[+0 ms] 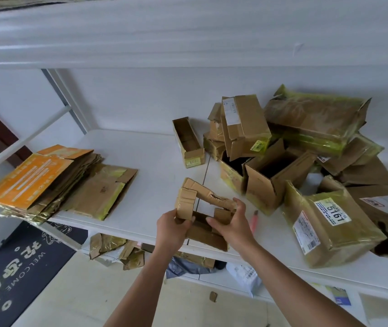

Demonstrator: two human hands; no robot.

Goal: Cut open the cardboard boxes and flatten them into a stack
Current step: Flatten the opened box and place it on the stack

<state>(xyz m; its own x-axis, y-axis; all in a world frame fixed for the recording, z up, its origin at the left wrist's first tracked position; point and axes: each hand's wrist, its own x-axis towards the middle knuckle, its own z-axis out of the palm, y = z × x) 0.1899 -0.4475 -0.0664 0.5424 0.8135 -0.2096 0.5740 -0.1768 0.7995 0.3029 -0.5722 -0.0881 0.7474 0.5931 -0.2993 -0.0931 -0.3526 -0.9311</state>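
Observation:
I hold a small crumpled cardboard box (202, 197), opened at both ends, over the front edge of the white shelf (141, 175). My left hand (171, 228) grips its left wall and my right hand (232, 224) grips its right side, fingers inside the opening. A stack of flattened boxes (54, 182), topped by an orange sheet, lies at the left end of the shelf. A pink utility knife (254, 220) rests on the shelf just right of my right hand. A heap of unflattened boxes (306, 161) fills the right side.
A narrow open box (188, 142) stands behind the held one. Another shelf (164, 38) hangs overhead. Below, a lower shelf holds cardboard scraps (117, 251) and mail bags (242, 274). A dark welcome mat (16, 267) lies on the floor at the left.

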